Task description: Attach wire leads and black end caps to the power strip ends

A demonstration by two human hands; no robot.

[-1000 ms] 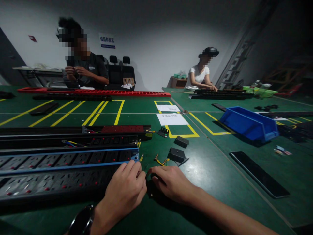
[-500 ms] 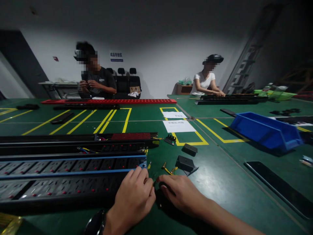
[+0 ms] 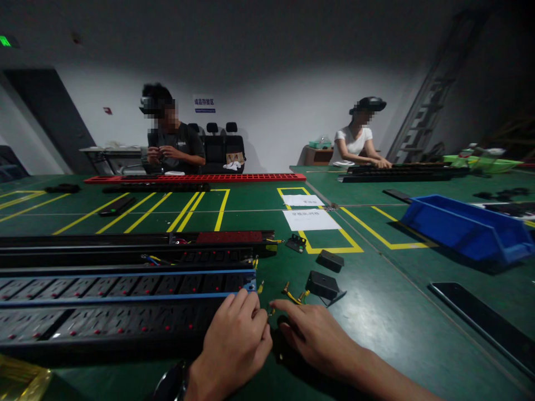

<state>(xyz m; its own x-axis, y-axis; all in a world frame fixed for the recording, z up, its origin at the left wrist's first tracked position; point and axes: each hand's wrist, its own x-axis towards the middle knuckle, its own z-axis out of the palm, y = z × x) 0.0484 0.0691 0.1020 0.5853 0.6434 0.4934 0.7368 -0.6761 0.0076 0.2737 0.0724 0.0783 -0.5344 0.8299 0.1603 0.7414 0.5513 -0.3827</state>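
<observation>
My left hand is closed over the right end of the nearest black power strip, which has a row of sockets and red dots. Its fingertips are hidden. My right hand is just to the right, index finger stretched out and the other fingers loosely bent. That index tip is at a small yellowish metal piece by the strip's end; whether they touch is unclear. Behind the near strip lies a blue-edged power strip. Yellow wires with metal ends lie beyond my right hand, beside a black end cap.
More black strips lie behind on the left. Another black cap, paper sheets, a blue bin and a phone are to the right. Two people work across the green table, near a red rail.
My right index finger has straightened out, from a more curled pose, toward the small metal piece. My left hand stays at the strip's end. The whole view has shifted slightly.
</observation>
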